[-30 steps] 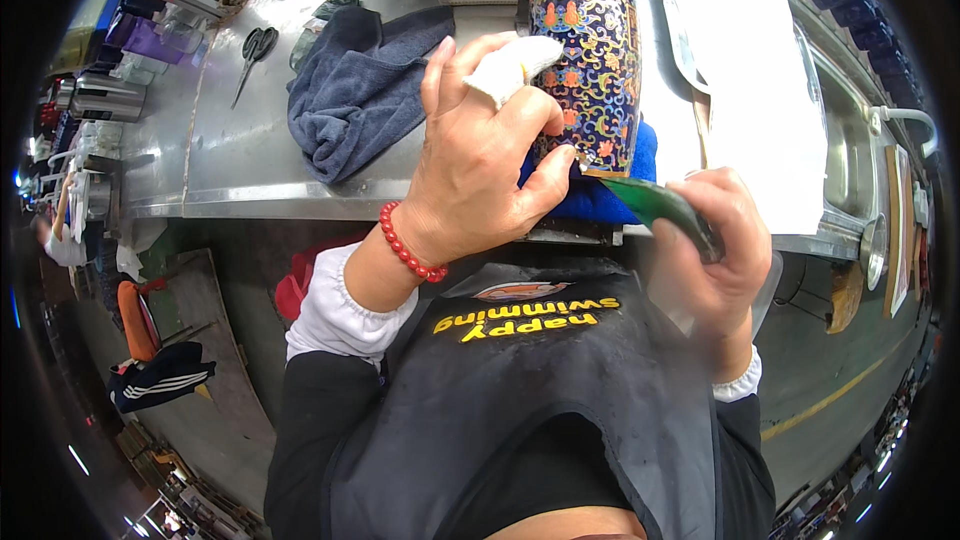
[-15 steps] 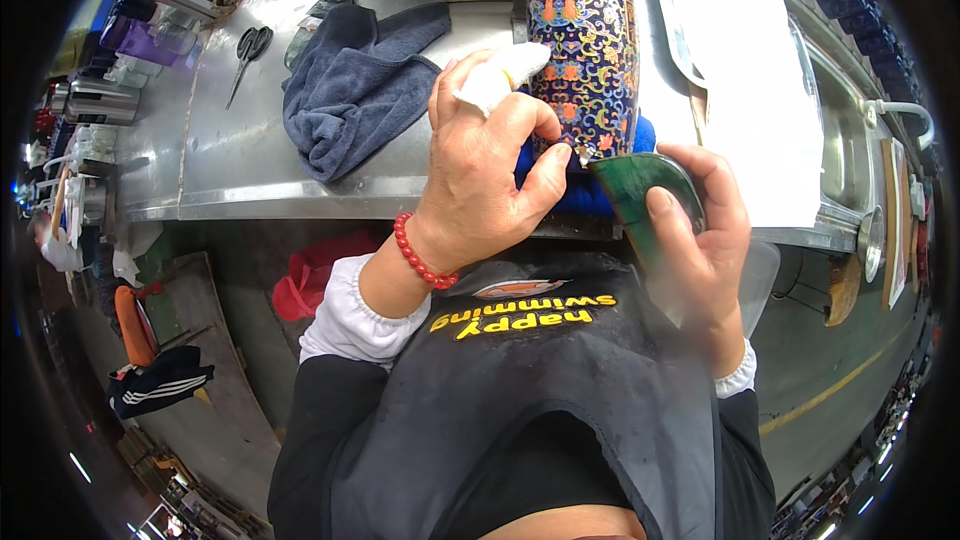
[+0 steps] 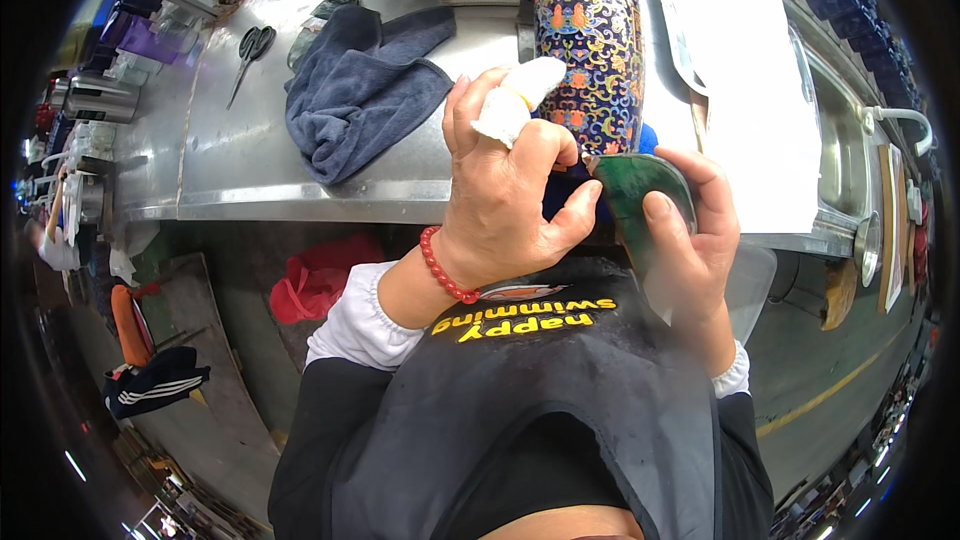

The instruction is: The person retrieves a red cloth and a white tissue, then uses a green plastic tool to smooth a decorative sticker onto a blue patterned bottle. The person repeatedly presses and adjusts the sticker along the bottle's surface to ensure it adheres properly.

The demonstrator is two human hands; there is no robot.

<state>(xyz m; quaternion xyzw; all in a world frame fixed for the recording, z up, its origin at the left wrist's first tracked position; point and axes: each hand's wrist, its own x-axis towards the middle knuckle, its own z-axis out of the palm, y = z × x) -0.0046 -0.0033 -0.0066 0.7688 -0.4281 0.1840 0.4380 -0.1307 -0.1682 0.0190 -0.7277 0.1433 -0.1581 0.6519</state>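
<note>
A dark blue vase [image 3: 592, 65] with a dense gold, orange and blue floral pattern lies on its side, its dark neck at the far end. My left hand [image 3: 510, 185], with a red bead bracelet, holds a wadded white cloth [image 3: 505, 118] between its fingers, against the vase's left side. Its index finger and thumb are parted by the vase's near end. In my right hand [image 3: 700, 240] is a flat green scraper [image 3: 640, 185], pinched between thumb and fingers. The scraper's upper left corner meets the near end of the vase. Blue fabric [image 3: 648, 139] shows beneath the vase, mostly hidden.
A crumpled grey-blue towel [image 3: 365, 90] lies on the steel bench [image 3: 240, 155] left of the vase. Black-handled scissors [image 3: 250, 55] are farther left. White sheeting [image 3: 760, 120] covers the bench on the right, beside a sink [image 3: 845, 130] with a white faucet [image 3: 905, 118].
My left hand has shifted slightly right and nearer to me, its thumb and index finger closer to the scraper. The scraper has moved slightly left. The whole view has shifted a little.
</note>
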